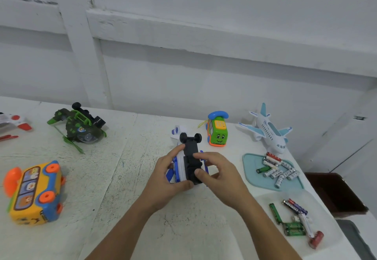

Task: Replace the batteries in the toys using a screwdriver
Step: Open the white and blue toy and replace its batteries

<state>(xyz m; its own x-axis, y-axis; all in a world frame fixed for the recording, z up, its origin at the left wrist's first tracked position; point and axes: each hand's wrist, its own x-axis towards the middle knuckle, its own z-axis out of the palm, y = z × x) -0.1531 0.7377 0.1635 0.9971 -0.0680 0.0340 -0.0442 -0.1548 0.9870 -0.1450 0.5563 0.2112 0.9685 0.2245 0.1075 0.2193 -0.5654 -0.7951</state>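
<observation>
A white and blue toy plane (179, 168) lies upside down at the table's middle, its black underside and wheels (190, 137) facing up. My left hand (169, 175) grips its left side, thumb under the near end. My right hand (219, 173) pinches the black battery part (191, 163) with thumb and forefinger. A screwdriver with a red handle (310, 232) lies at the right, beside loose batteries (294, 207) and green ones (293, 229). Several more batteries (277, 168) sit on a pale blue tray (252, 161).
A green and black toy helicopter (79, 128) lies upside down at the back left. A yellow toy bus (34, 193) sits near left, a green phone car (217, 130) behind the plane, a pale blue airplane (269, 131) at back right. A dark bin (334, 194) stands beyond the right edge.
</observation>
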